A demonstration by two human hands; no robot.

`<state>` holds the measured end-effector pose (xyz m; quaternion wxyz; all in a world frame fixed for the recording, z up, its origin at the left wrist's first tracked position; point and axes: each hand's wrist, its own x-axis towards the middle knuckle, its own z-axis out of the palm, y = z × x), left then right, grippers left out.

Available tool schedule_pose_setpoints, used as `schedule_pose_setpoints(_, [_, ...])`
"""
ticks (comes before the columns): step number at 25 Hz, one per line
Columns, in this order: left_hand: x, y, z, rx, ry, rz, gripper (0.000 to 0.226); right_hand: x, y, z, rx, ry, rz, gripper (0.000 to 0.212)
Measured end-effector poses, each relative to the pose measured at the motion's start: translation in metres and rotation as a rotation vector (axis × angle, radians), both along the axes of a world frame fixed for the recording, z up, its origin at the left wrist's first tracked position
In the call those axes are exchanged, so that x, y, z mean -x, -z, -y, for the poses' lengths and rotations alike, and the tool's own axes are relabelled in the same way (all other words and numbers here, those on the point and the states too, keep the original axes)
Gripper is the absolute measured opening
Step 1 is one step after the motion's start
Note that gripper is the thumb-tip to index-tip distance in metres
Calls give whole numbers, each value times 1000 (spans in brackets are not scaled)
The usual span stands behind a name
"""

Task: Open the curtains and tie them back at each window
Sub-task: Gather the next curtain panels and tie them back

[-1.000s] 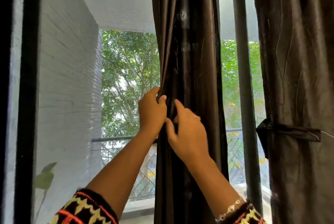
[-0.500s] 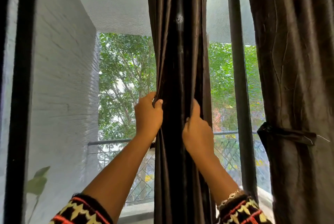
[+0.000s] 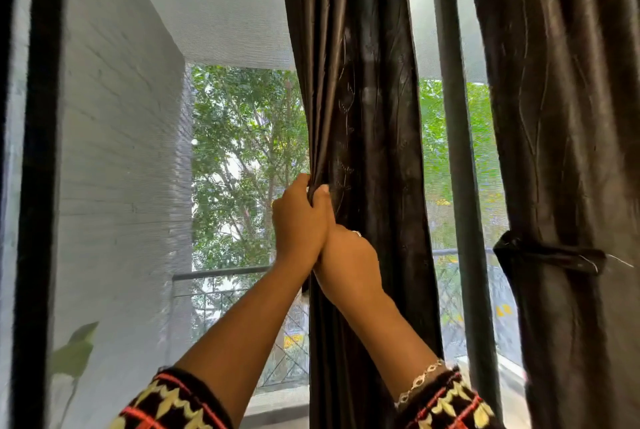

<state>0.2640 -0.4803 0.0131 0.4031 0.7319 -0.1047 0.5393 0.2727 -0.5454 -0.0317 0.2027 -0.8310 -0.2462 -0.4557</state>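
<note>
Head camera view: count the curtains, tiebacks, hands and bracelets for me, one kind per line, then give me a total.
Dark curtains: 2 (gathered curtain, tied curtain)
Tiebacks: 1 (tieback around the tied curtain)
Hands: 2 (left hand, right hand)
Bracelets: 1 (bracelet on the right wrist)
Total: 6

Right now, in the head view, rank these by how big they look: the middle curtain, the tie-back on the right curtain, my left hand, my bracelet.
1. middle curtain, by far the largest.
2. left hand and tie-back: much the same area, so not ranked apart.
3. bracelet, smallest.
</note>
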Motion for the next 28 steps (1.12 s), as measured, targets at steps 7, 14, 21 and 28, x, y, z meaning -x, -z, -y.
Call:
schedule_pose_setpoints(7, [-6, 0, -8, -7, -15, 0, 26, 6, 0, 57, -685, 20, 439, 30])
schedule_pose_setpoints(14, [-10, 0, -12, -11, 47, 28, 25, -18, -8, 78, -669, -2, -141, 44])
schedule_pose_setpoints(21, [-9, -1, -4, 28, 90, 11, 16, -16, 10, 14, -218, -107, -6, 68])
schedule_pose_setpoints(28, [-6, -2, 0, 60, 79, 2, 23, -15, 12, 2, -99, -199, 104, 57])
